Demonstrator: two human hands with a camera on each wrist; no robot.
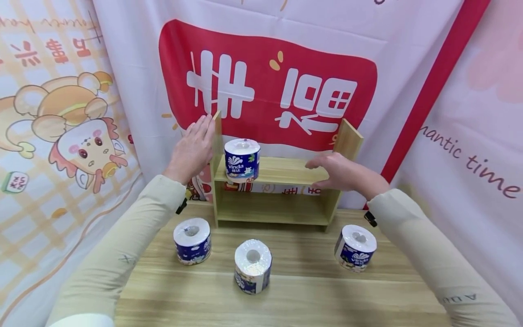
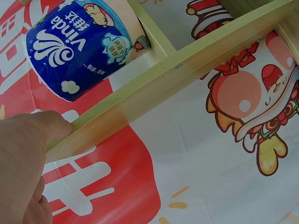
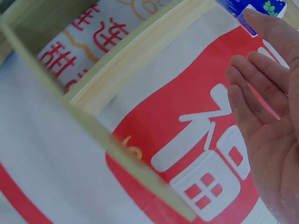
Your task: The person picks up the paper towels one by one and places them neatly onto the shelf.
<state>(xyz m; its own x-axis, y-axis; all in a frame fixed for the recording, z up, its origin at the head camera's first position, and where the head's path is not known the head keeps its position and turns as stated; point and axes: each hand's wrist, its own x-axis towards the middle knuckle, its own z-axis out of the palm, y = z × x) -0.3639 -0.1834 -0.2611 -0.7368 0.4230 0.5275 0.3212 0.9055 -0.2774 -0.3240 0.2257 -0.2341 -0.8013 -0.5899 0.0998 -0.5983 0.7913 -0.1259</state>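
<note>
The hands are held apart. The left hand (image 1: 192,150) is laid against the left side panel (image 1: 218,136) of the wooden shelf unit (image 1: 269,210); whether the panel is gripped cannot be told. The right hand (image 1: 339,170), empty, thumb parted from fingers, is held by the upper board (image 1: 282,171). 1 Vinda toilet roll (image 1: 242,161) is stood at that board's left end, near its front edge; it could be toppled if the panel were jolted. On the tabletop (image 1: 302,299), 3 more are spread: a left roll (image 1: 193,243), a middle roll (image 1: 252,270) and a right roll (image 1: 354,250), which could be knocked over by a lowered right sleeve (image 1: 425,243).

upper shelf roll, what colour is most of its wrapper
Its wrapper is mostly blue; the left wrist view shows it best.
</note>
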